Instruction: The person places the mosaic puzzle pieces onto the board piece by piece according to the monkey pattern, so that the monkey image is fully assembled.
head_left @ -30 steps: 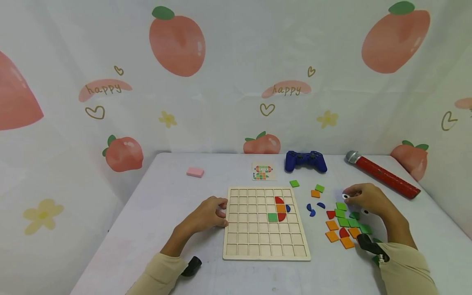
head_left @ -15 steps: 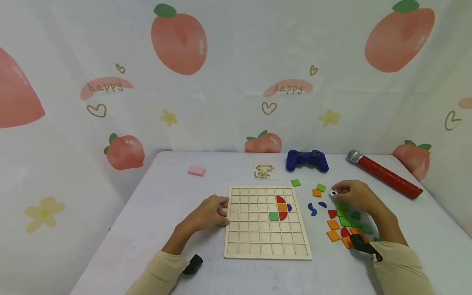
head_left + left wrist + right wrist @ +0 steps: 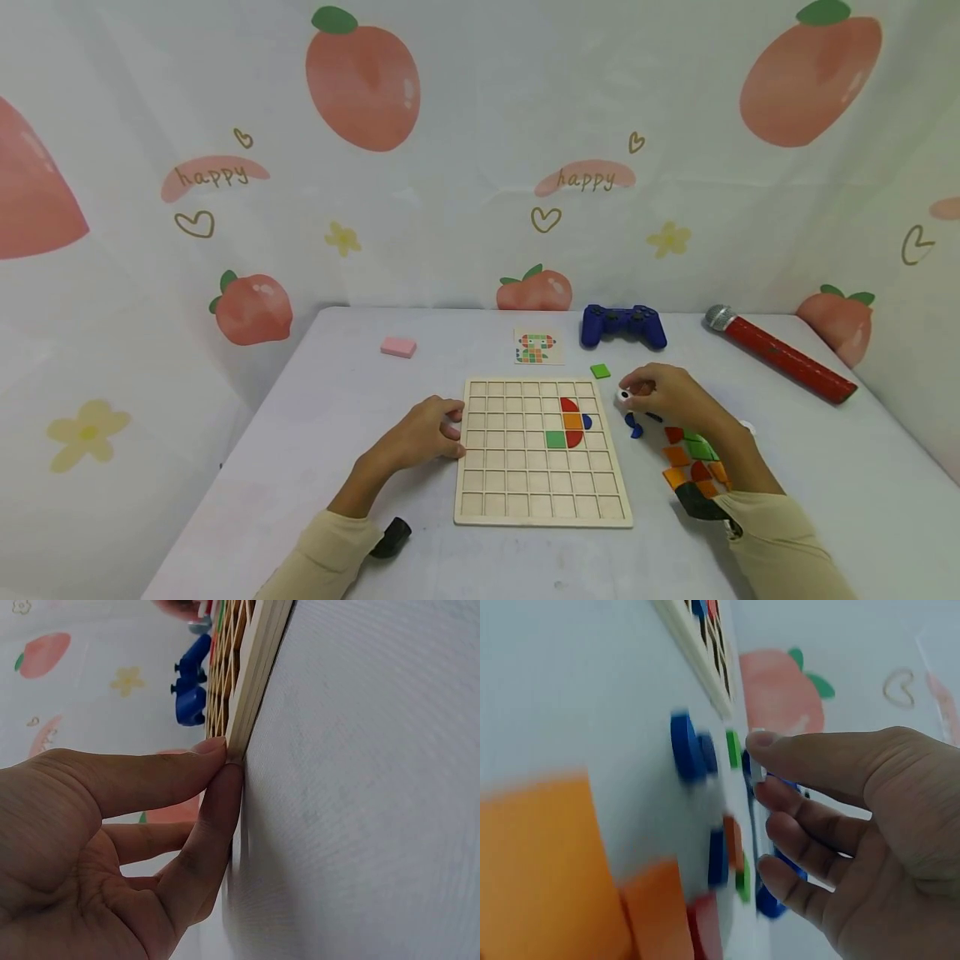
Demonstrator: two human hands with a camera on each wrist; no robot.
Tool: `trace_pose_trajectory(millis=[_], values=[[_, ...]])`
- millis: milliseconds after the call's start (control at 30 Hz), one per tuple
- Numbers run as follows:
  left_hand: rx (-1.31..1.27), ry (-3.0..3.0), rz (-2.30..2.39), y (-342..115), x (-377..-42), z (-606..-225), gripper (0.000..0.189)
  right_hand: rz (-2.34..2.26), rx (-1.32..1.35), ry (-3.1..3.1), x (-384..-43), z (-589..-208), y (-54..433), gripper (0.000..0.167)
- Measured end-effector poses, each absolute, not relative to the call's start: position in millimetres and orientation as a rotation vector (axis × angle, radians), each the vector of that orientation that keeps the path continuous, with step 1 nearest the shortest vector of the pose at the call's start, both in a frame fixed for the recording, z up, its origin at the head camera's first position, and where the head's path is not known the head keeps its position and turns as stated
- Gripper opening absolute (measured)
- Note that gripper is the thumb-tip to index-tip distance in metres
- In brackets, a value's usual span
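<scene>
My right hand [image 3: 667, 397] pinches a small white eye tile [image 3: 624, 396] with a black dot, raised over the table just right of the board. In the right wrist view, thumb and fingertip grip the white tile [image 3: 758, 757] edge-on. The pale wooden grid board [image 3: 517, 483] lies flat; a green square [image 3: 555, 439], an orange square [image 3: 572, 421], red and blue rounded pieces sit in its right-hand cells. My left hand [image 3: 423, 433] holds the board's left edge, thumb and bent fingers against the rim; in the left wrist view they meet at the board's side [image 3: 259, 675].
Loose green, orange and red tiles [image 3: 676, 456] lie under the right forearm, partly hidden. Blue half-rounds [image 3: 634, 427] lie beside the board. Behind are a pattern card [image 3: 536, 346], a pink block [image 3: 398, 347], a blue game controller [image 3: 622, 326] and a red microphone [image 3: 787, 357].
My right hand has carried the white eye tile left, from over the loose pieces toward the board's upper right side. My left hand and the board have stayed in place.
</scene>
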State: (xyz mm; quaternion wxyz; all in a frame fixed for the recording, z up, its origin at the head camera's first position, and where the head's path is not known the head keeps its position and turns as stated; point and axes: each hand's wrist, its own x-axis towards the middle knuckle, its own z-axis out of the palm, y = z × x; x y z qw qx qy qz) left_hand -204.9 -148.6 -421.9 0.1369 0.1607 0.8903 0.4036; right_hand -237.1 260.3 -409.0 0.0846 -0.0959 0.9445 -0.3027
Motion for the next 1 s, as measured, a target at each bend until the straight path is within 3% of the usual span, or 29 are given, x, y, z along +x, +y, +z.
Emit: trace_pose_trajectory(millis=[333, 1000], values=[[0.457, 2.582, 1.168, -147.9, -204.6, -421.6, 0.068, -0.936, -0.539, 2.813, -228.4, -400.2, 221.7, 0.029], [0.449, 2.571, 1.178, -146.6, -203.6, -419.5, 0.051, -0.954, -0.721, 2.73, -226.1, -416.8, 179.8, 0.02]])
